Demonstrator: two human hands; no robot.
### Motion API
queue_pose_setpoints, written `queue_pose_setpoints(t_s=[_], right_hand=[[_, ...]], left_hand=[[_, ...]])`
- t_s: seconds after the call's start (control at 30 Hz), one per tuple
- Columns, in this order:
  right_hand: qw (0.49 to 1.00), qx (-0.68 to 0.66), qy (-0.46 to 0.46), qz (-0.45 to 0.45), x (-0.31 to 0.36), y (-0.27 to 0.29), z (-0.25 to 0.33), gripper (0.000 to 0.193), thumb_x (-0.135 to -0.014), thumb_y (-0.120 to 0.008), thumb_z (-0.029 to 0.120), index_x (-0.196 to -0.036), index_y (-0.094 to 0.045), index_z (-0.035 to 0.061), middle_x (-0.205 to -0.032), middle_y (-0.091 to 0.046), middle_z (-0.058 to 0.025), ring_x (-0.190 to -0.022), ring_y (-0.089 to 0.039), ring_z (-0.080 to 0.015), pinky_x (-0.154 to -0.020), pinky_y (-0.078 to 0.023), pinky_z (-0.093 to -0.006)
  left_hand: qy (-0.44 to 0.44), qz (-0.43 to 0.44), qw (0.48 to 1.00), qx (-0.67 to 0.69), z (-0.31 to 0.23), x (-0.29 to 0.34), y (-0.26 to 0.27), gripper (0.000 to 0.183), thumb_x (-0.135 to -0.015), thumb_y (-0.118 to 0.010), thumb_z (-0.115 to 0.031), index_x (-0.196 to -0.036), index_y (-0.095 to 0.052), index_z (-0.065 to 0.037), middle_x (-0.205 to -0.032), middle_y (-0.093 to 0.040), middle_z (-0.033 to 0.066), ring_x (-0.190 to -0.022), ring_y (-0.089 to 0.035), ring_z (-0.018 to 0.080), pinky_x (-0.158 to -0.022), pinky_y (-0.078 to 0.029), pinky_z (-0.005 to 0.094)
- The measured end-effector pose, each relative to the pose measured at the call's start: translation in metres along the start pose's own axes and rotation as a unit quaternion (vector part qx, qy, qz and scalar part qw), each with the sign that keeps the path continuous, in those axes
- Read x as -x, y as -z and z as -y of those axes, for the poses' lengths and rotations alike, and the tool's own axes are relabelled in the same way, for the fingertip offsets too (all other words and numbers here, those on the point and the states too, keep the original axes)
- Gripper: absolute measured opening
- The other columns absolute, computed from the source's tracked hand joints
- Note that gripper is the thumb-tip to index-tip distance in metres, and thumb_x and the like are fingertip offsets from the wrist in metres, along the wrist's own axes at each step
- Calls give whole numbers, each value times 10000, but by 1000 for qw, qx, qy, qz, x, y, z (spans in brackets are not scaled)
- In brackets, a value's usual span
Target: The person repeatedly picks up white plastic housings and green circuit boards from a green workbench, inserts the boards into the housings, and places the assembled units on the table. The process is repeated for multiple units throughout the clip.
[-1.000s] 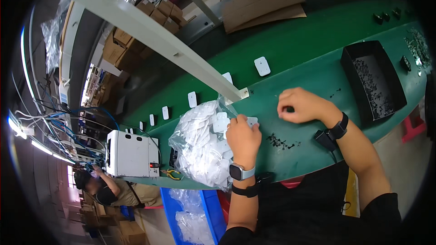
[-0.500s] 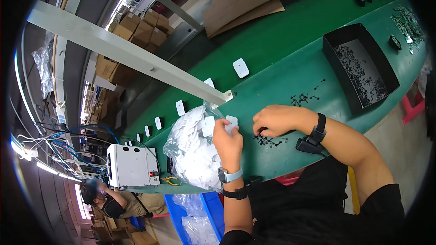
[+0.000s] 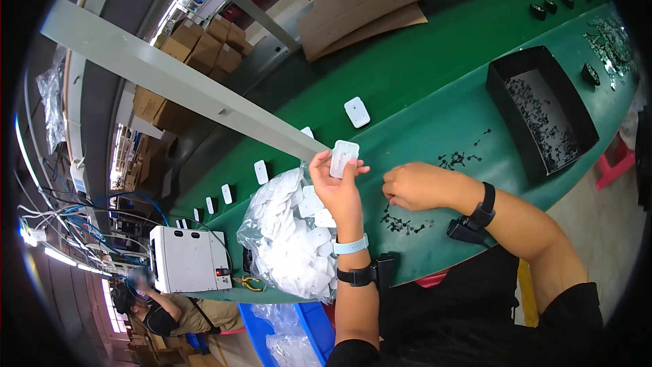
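Found left hand (image 3: 335, 194) clamped on 1 white cover (image 3: 345, 156), thumb on the near face, fingers behind. Noted grip low on the cover, leaving most of the face uncovered; judged suited to keeping that face in sight and within reach of the other side. Located held cover in front of the body, beyond the plastic bag (image 3: 257, 234) and apart from the row.

Found right hand (image 3: 415, 187) well apart from left, low over the green bench (image 3: 435, 251), fingers curled downward. Cannot tell about any piece between the fingertips, being hidden from this view. Recorded small black parts (image 3: 401, 225) loose just beside that hand, with 1 further cluster (image 3: 459, 160) beyond; probably spread out for easy picking singly.

Noted black box (image 3: 570, 98) to the right, holding many similar parts, apparently as a stock within right-arm reach. Noted plastic bag to the left, open and full of white covers (image 3: 288, 251), likely placed for left-hand access.

Observed spaced covers, including 1 nearest cover (image 3: 356, 112), along the green strip (image 3: 407, 61) beyond the bench; spacing presumably to avoid contact. Recorded pliers (image 3: 249, 283) beside white machine (image 3: 189, 258), away from both hands.
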State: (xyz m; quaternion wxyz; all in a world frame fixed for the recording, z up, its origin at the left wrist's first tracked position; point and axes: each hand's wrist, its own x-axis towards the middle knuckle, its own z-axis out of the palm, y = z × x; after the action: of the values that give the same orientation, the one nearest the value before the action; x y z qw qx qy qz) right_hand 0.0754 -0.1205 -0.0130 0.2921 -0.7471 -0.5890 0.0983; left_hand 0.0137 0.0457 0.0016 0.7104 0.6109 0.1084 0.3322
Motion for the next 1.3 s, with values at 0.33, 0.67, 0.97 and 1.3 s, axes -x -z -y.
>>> queue_pose_setpoints(t_s=[0.33, 0.67, 0.97, 1.3], right_hand=[[968, -119, -24, -219, -3, 20, -5, 85, -902, -684, 102, -919, -676, 20, -878, -673, -115, -801, -644, -295, -711, -528, -388], [934, -219, -46, -278, -4, 26, -7, 127, -929, -645, 35, -1029, -690, -29, -890, -676, -130, -774, -664, -256, -701, -536, -346], [943, -81, 23, -323, -6, 23, -16, 87, -863, -703, 27, -937, -680, -12, -883, -661, -126, -807, -627, -299, -705, -526, -376], [943, -77, 34, -322, -5, 24, -19, 72, -848, -705, 21, -882, -650, -10, -846, -655, -121, -788, -618, -308, -693, -516, -385]], left_hand=[[-13, 22, 999, -22, 6, 12, -8, 382, -877, -659, 117, -1229, -517, 73, -1173, -586, 165, -907, -689, 235, -709, -634, 338], [22, 68, 997, -12, 3, 22, -17, 376, -878, -655, 137, -1231, -535, 90, -1184, -594, 173, -1014, -684, 253, -810, -646, 340], [10, 96, 995, -19, 4, 26, -20, 338, -900, -650, 106, -1221, -544, 90, -1160, -626, 180, -972, -694, 229, -804, -644, 339], [47, 105, 993, 22, 9, 29, -20, 281, -928, -637, 64, -1196, -557, 93, -1155, -634, 186, -951, -695, 222, -780, -651, 349]])
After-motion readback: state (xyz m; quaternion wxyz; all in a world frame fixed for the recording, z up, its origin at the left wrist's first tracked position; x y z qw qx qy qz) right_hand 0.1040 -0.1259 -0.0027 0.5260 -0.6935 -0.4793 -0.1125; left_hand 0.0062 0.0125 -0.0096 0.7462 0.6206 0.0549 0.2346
